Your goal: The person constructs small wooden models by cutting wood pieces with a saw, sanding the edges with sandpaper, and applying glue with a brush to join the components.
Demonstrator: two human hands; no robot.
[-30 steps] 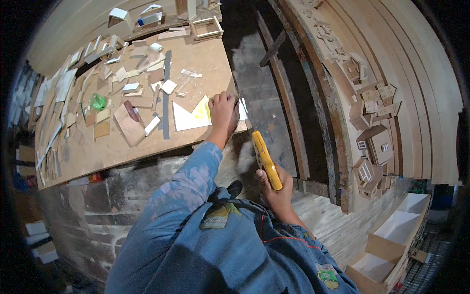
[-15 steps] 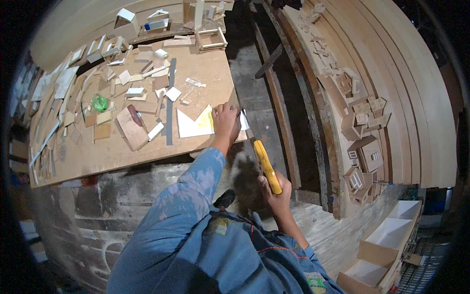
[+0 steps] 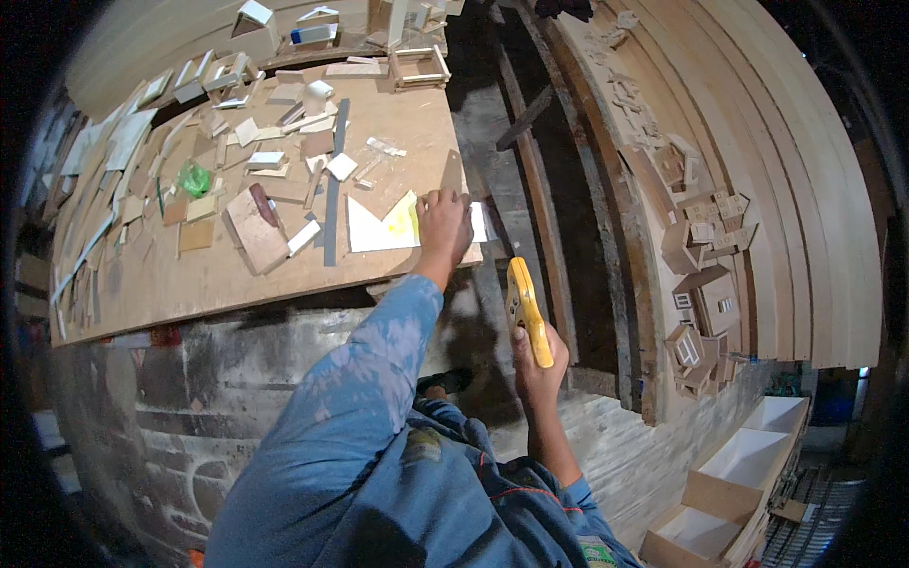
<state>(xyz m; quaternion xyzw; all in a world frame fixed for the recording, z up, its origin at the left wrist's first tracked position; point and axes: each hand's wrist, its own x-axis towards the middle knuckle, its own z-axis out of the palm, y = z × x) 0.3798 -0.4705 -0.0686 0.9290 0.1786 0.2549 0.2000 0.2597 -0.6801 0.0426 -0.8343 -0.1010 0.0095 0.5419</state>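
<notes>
My left hand (image 3: pixel 443 227) has its fingers bent over a white board (image 3: pixel 371 232) with yellow patches and a notched upper edge, pinning it at the right end of the plywood worktop (image 3: pixel 151 293). My right hand (image 3: pixel 540 360) is closed on the yellow handle (image 3: pixel 528 305) of a handsaw, below and right of the table's corner. The saw's dark blade (image 3: pixel 499 242) slants up-left toward the board beside my left fingers; its far part is hard to make out.
Wood offcuts (image 3: pixel 270 159), a green plastic bag (image 3: pixel 194 176) and small frames (image 3: pixel 417 66) lie on the worktop. At right are dark beams (image 3: pixel 554 189), a shelf with small wooden house models (image 3: pixel 705 303), and long open boxes (image 3: pixel 729 464) at lower right.
My right hand and the saw have shifted right, and the handle now stands more upright. My left hand stays on the white board; the whole view has shifted slightly.
</notes>
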